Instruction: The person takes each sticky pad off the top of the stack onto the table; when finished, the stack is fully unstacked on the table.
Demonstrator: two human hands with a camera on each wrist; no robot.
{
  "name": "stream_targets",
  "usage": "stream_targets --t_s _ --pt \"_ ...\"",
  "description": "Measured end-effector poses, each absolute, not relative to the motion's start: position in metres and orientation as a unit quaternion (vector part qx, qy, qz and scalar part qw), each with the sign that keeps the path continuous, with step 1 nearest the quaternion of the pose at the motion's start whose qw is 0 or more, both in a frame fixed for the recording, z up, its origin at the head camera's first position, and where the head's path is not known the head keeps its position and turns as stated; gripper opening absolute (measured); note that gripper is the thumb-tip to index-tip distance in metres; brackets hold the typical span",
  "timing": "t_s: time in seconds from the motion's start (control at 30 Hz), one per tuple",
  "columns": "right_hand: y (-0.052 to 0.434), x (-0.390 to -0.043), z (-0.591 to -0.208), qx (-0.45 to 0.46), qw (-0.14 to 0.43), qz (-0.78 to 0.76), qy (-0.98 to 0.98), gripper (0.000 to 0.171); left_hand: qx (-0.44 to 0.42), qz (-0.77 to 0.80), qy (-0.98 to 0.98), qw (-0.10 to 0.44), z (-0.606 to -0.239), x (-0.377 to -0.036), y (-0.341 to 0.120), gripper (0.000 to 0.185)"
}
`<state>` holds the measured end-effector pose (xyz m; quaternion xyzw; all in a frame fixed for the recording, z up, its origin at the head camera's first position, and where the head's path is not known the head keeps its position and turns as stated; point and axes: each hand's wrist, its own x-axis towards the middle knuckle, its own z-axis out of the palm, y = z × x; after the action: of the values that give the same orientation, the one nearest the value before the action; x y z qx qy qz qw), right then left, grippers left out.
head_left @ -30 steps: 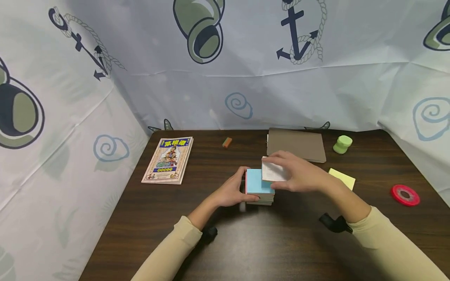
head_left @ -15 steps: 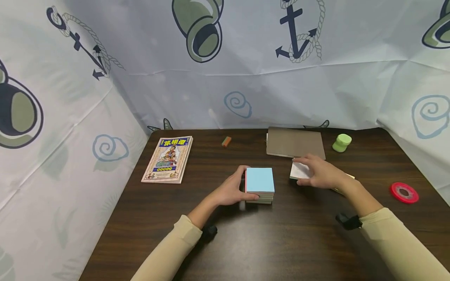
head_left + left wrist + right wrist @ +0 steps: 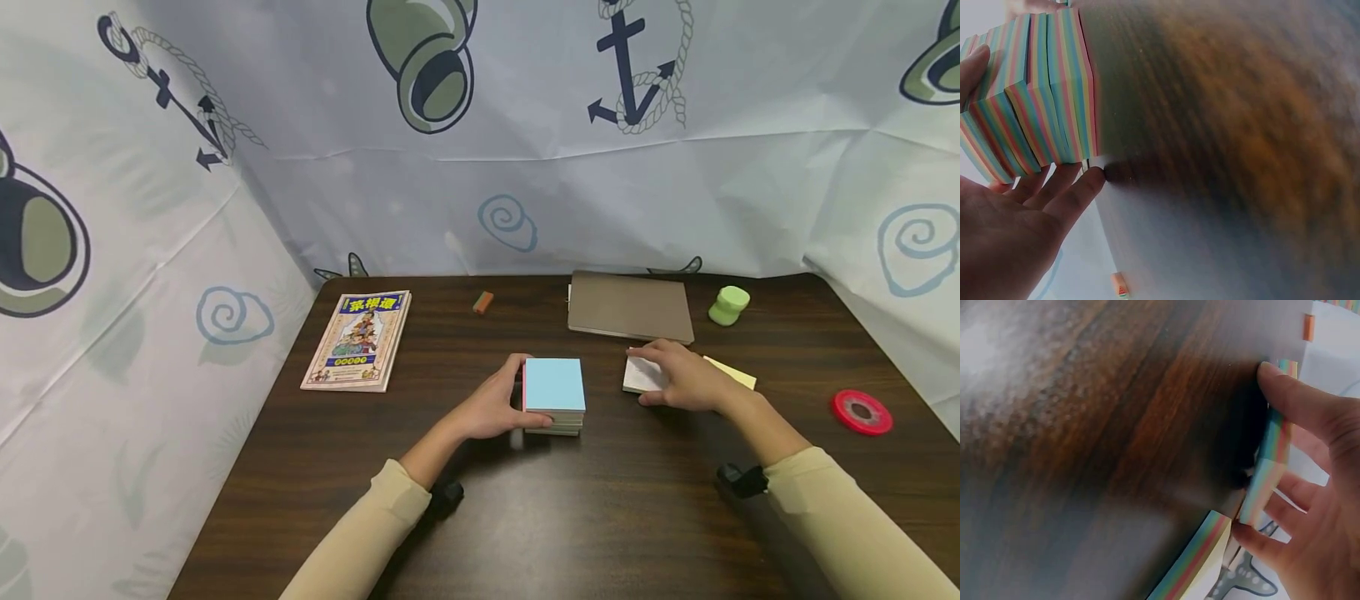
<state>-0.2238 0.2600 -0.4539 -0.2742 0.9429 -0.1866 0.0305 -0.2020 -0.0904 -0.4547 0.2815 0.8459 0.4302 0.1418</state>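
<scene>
Square light-blue-topped stack of striped-edged paper pads [image 3: 553,385] stands on the dark wood-grain surface [image 3: 495,525], clasped between thumb and fingers of the left grip [image 3: 489,410]. To its right, the right grip [image 3: 688,378] holds a white-topped square paper pad [image 3: 642,374] by its edges. Nearby lie a pale-yellow square pad [image 3: 732,372] and a flat brown folder [image 3: 630,307].

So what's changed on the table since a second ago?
The right hand has carried the white-topped pad rightward off the blue-topped stack, toward the yellow pad, and still grips it. The left hand still holds the blue-topped stack. The comic-covered book and red ring stayed put.
</scene>
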Motion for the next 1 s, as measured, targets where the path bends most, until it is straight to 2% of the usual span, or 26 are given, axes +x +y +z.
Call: stream_targets --t_s 0.23,0.57,0.77,1.0 --pt "0.257 -0.221 -0.447 -0.275 0.037 -0.171 0.945 0.073 0.275 0.425 0.85 0.144 -0.453 -0.201 -0.091 0.094" --pt "0.226 -0.212 -0.408 -0.317 -0.018 -0.191 0.929 0.066 0.274 0.435 0.845 0.149 -0.453 -0.2 -0.092 0.092" --pt "0.183 -0.197 -0.388 -0.363 -0.01 -0.23 0.903 0.07 0.291 0.449 0.833 0.14 -0.454 -0.202 -0.091 0.087" --pt "0.146 -0.188 -0.393 -0.406 0.027 -0.212 0.889 0.078 0.306 0.463 0.819 0.144 -0.456 -0.203 -0.091 0.08"
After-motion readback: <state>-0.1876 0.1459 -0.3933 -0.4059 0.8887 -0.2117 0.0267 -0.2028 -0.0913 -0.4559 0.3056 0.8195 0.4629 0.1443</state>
